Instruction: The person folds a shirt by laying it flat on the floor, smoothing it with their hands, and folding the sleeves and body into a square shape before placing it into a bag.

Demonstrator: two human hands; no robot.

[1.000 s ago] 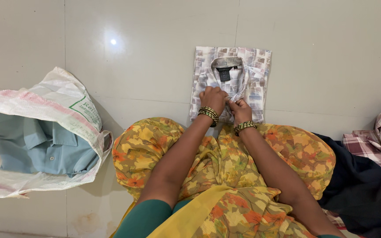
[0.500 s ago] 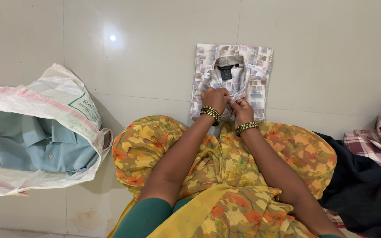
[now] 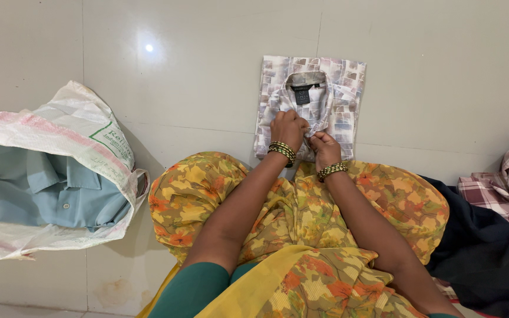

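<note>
Both hands, the left hand (image 3: 288, 127) and the right hand (image 3: 324, 147), pinch the front placket of the folded patterned shirt (image 3: 341, 100) on the floor (image 3: 195, 70). A white sack (image 3: 72, 132) holding a blue shirt (image 3: 48, 191) lies far left; a plaid cloth (image 3: 508, 182) lies right.

Bright, even indoor light fills the frame, with a small glare spot on the glossy tiled floor (image 3: 207, 76) at upper left. Shadows are soft, one falling beside the white sack (image 3: 83, 129). Focus is sharp, and the tile joints bow slightly near the edges.

A white woven sack (image 3: 72, 132) with pink stripes lies open on the pale tiled floor (image 3: 195, 65) at the left; a folded blue shirt (image 3: 48, 191) sits inside it; at the right edge a maroon plaid cloth (image 3: 499, 188) rests on a dark garment (image 3: 490, 253).
</note>
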